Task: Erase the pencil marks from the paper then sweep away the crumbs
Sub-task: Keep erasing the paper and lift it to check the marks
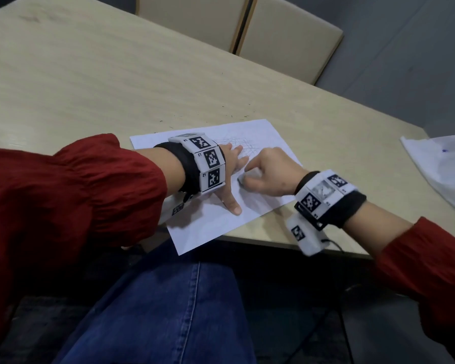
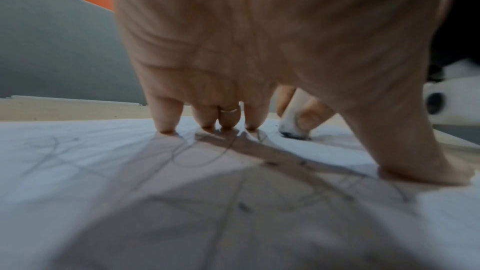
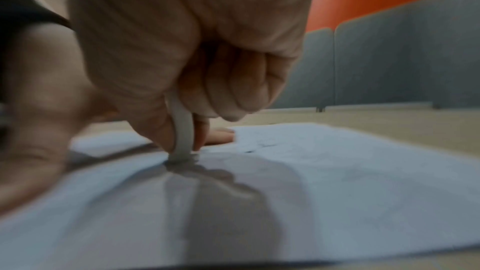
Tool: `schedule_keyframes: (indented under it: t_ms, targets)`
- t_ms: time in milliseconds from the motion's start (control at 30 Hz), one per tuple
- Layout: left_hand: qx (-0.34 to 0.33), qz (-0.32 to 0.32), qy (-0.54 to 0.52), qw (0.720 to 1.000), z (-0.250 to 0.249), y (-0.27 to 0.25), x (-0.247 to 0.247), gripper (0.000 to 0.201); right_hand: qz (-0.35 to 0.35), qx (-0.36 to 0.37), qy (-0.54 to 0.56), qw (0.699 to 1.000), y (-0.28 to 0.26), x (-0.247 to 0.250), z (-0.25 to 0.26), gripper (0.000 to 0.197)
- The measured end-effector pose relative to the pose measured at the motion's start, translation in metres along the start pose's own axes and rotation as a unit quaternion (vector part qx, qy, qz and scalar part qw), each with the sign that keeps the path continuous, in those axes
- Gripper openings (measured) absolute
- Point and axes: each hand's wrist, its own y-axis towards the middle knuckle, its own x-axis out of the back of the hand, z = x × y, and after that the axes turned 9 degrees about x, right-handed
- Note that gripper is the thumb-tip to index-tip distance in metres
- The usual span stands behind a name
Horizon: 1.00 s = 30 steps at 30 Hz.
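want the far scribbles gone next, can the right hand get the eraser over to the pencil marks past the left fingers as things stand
Probably yes. The right hand already presses the eraser on the paper beside the pencil marks; only the left hand fingertips cover their near edge.

the paper (image 1: 213, 229) lies on the tabletop (image 1: 90, 88) at its near edge, one corner overhanging. the left hand (image 1: 227, 177) rests on the paper's left part; the right hand (image 1: 271, 174) sits just right of it, the eraser (image 3: 182, 130) touching the paper. two chairs (image 1: 286, 35) stand behind the tabletop.
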Motion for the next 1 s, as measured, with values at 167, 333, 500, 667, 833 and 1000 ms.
schedule_keyframes:
  t_ms: [167, 333, 500, 667, 833, 1000]
  targets:
    - [0.005, 0.002, -0.002, 1.0, 0.001, 0.0, 0.001, 0.13, -0.039, -0.083, -0.039, 0.995, 0.016, 0.01, -0.033, 0.025]
    - [-0.004, -0.006, -0.003, 1.0, 0.002, 0.003, -0.002, 0.132, -0.004, -0.005, 0.017, 1.0, 0.002, 0.001, -0.005, 0.014]
    - [0.002, -0.012, 0.008, 1.0, 0.003, 0.004, -0.002, 0.135, -0.044, -0.096, -0.025, 0.994, 0.016, 0.01, -0.038, 0.025]
    - [-0.01, -0.021, 0.012, 1.0, 0.003, 0.005, -0.004, 0.131, 0.016, 0.011, 0.009, 1.0, 0.001, 0.0, 0.005, 0.014]
    - [0.006, -0.005, 0.026, 1.0, 0.001, 0.004, 0.0, 0.134, -0.033, -0.113, -0.034, 0.992, 0.016, 0.014, -0.052, 0.027]
    - [0.002, -0.013, 0.024, 1.0, 0.003, 0.005, -0.002, 0.134, 0.004, -0.01, -0.026, 1.0, 0.006, 0.0, -0.01, 0.033]
